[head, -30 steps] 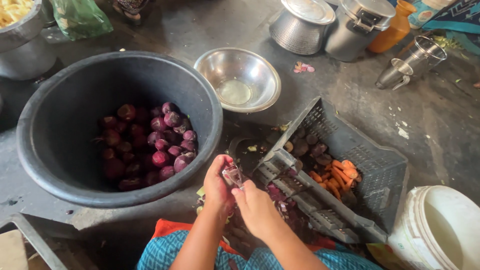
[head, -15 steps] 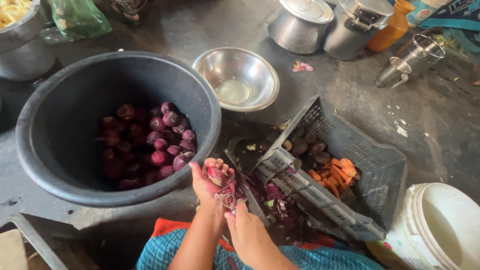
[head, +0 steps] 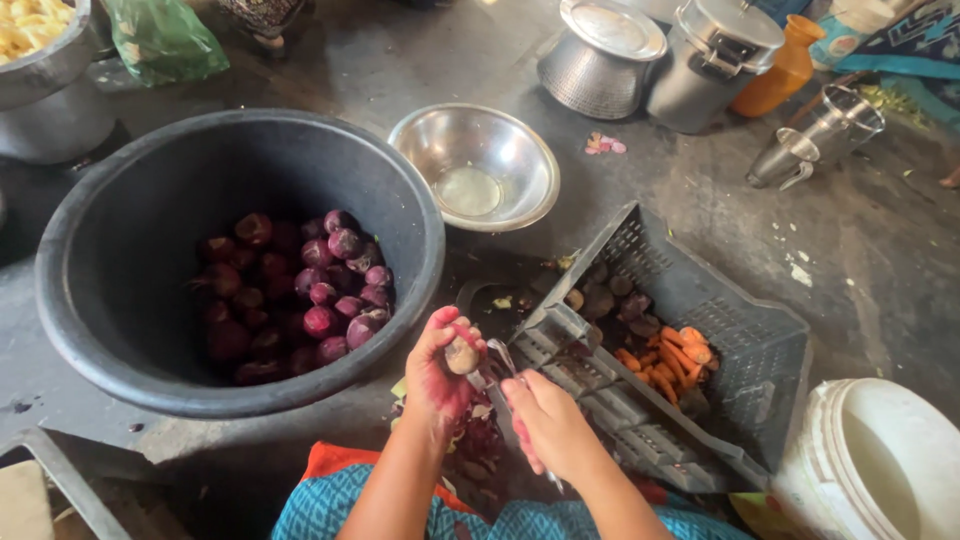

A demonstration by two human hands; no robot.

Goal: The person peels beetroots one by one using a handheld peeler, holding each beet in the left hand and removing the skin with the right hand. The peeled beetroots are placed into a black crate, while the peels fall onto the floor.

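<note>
While you crouch over the floor (head: 700, 200), your left hand (head: 440, 375) is clenched round a small beetroot (head: 461, 354), gripping it between thumb and fingers just beside the near rim of the big black tub (head: 90, 330). Its skin looks partly stripped, pale brown on the side you see, and your palm and fingers are stained red. Your right hand (head: 548, 425) is closed on a thin metal peeler (head: 500, 360), whose tip lies against the beetroot; the handle is hidden inside your fist, so you cannot tell its shape. Both hands sit close together above a small heap of dark red peelings (head: 480, 440) on the floor, just in front of your blue patterned clothing (head: 330, 510).

Inside the tub lie many peeled beetroots (head: 310, 295), purple and glossy, gathered toward its right half. To your right a grey plastic crate (head: 740, 340) is tipped on its side, holding several unpeeled, dull beetroots and a few orange carrots (head: 670, 355). Beyond the tub stands a steel bowl (head: 475, 165) with a little cloudy liquid. Farther off are two lidded steel pots (head: 660, 55), an orange jug (head: 785, 70) and a steel grinder part (head: 815, 135) lying on its side. A white bucket (head: 880, 470) stands at the lower right corner.
</note>
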